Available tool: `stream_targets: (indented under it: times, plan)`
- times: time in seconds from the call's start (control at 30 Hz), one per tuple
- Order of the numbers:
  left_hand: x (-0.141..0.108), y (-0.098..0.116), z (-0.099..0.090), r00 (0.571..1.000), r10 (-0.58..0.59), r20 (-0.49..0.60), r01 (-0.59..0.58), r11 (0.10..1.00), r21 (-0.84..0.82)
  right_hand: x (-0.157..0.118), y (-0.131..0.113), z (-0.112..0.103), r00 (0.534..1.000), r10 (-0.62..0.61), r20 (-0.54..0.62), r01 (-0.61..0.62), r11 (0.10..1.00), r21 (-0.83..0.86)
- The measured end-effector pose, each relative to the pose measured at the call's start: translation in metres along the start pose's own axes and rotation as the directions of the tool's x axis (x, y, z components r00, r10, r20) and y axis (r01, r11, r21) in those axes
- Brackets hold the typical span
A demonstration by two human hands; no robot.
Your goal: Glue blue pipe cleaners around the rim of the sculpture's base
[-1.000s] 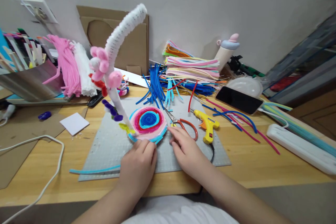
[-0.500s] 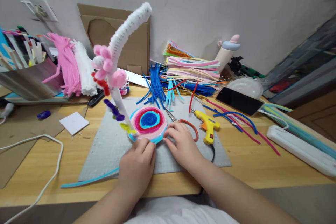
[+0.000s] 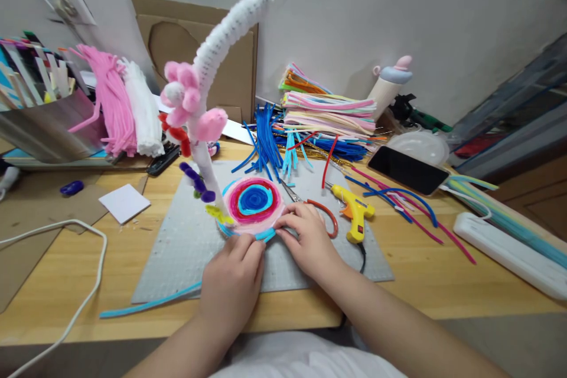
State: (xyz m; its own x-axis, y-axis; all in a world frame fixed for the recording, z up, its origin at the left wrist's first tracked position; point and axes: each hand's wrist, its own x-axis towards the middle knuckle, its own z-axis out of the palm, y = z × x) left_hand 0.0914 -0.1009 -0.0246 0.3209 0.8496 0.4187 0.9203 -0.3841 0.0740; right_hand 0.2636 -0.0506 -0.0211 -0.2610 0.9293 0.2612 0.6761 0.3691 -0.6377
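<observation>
A round disc of coiled pipe cleaners (image 3: 254,201), blue, red and pink, lies on the grey cutting mat (image 3: 177,260). From its left side rises a white fuzzy stem (image 3: 230,29) bearing pink, red, purple and yellow pieces. My left hand (image 3: 237,269) is closed at the disc's near edge, pinching the light blue pipe cleaner (image 3: 264,235) along the rim. My right hand (image 3: 305,239) pinches the same rim at the lower right. A light blue length (image 3: 150,305) extends left from beneath my left hand.
A yellow glue gun (image 3: 354,209) and red-handled scissors (image 3: 325,215) lie right of the disc. Behind are blue pipe cleaners (image 3: 267,139), a multicoloured bundle (image 3: 330,112) and a phone (image 3: 407,170). A power strip (image 3: 509,257) lies at the right, a white card (image 3: 124,203) left.
The view has shifted slightly, and the disc with its stem appears tilted a little to the right. Both hands remain at the rim, with more light blue showing between them.
</observation>
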Motion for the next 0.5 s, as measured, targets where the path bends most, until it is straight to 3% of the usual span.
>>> stream_targets:
  times: [0.23, 0.5]
  plan:
    - [-0.011, -0.01, -0.005, 1.0, 0.01, -0.025, -0.011, 0.999, -0.04, 0.001, 0.0, 0.0, 1.0, 0.002, 0.005, -0.002, 1.0, -0.03]
    - [-0.018, -0.03, -0.004, 0.992, 0.122, -0.039, -0.125, 0.989, -0.075, 0.001, 0.001, 0.001, 1.0, -0.012, 0.007, 0.012, 0.998, -0.054]
